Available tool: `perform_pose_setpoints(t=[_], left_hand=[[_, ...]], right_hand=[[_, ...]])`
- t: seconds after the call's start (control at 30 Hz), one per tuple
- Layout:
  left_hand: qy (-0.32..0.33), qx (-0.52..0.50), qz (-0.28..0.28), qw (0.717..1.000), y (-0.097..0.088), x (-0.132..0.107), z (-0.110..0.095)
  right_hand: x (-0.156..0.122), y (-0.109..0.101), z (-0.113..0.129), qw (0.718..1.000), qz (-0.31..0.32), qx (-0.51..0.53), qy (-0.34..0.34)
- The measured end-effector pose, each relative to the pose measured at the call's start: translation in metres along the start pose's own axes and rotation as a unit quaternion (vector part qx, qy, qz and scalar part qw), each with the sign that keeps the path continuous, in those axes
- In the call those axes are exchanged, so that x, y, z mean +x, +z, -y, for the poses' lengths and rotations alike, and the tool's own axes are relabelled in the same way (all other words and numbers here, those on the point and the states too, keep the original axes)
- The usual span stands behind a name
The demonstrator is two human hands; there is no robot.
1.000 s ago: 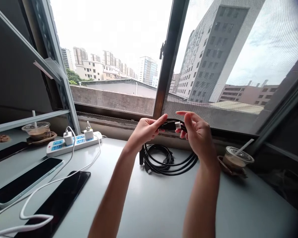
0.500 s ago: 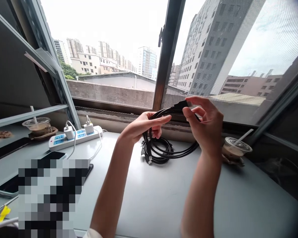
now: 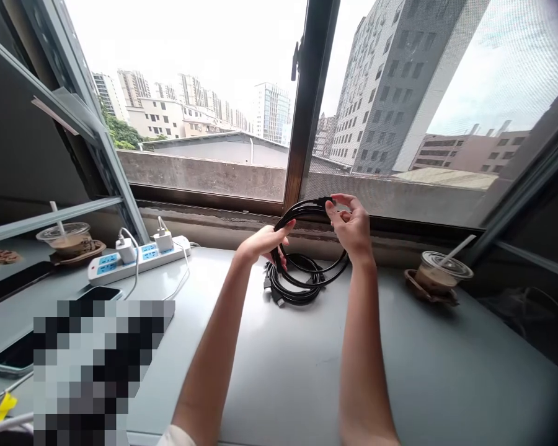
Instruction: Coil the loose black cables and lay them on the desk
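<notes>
Above the table, a looped black cable (image 3: 302,209) hangs between my two hands. My left hand (image 3: 266,243) is closed round the left side of the loop, thumb on top. At the loop's upper right, my right hand (image 3: 352,224) pinches the cable by its black connector end (image 3: 325,201), fingertips together. Behind and below the held loop, a second coiled black cable (image 3: 294,296) lies on the table, with silver plug ends showing at its left side. The held loop partly overlaps this coil in view.
A white power strip (image 3: 137,263) with chargers stands at the back left. Iced-drink cups, one on the left (image 3: 69,238) and one on the right (image 3: 439,272), sit on brown holders. A phone (image 3: 13,353) lies at left beside a pixelated patch. A window (image 3: 204,167) is behind the table.
My right hand has moved left and slightly down with the connector end, nearer my left hand. The held loop now looks rounder and further from me.
</notes>
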State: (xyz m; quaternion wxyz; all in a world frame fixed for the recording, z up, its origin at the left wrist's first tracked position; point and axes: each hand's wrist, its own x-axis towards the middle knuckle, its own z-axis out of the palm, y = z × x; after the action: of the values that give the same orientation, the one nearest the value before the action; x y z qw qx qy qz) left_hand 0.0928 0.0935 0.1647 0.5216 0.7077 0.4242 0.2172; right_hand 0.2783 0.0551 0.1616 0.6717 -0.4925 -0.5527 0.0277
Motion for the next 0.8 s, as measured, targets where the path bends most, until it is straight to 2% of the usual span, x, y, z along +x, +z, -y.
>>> perform_pose_setpoints(t=[0.1,0.2,0.3,0.37,0.53,0.67,0.73,0.8], left_hand=[[0.003,0.014,0.001,1.000,0.003,0.011,0.006],[0.041,0.039,-0.058,0.997,0.009,0.019,0.007],[0.075,0.041,-0.114,0.990,0.015,0.023,0.005],[0.084,0.038,-0.151,0.984,0.017,0.023,0.003],[0.108,0.030,-0.214,0.970,0.018,0.015,-0.004],[0.150,-0.007,-0.241,0.959,0.017,0.013,-0.007],[0.157,-0.034,-0.239,0.958,0.017,0.014,-0.009],[0.166,-0.064,-0.231,0.956,0.017,0.015,-0.009]], right_hand=[[-0.002,-0.006,-0.006,0.998,0.054,0.000,0.015],[-0.004,-0.014,0.000,0.996,0.085,-0.002,-0.013],[-0.005,-0.018,0.010,0.995,0.086,-0.006,-0.055],[-0.006,-0.019,0.017,0.992,0.092,-0.020,-0.085],[-0.010,-0.022,0.030,0.986,0.127,-0.015,-0.109],[-0.012,-0.021,0.044,0.986,0.074,-0.001,-0.148],[-0.013,-0.018,0.049,0.989,0.026,0.017,-0.142],[-0.013,-0.013,0.051,0.992,0.003,0.045,-0.118]])
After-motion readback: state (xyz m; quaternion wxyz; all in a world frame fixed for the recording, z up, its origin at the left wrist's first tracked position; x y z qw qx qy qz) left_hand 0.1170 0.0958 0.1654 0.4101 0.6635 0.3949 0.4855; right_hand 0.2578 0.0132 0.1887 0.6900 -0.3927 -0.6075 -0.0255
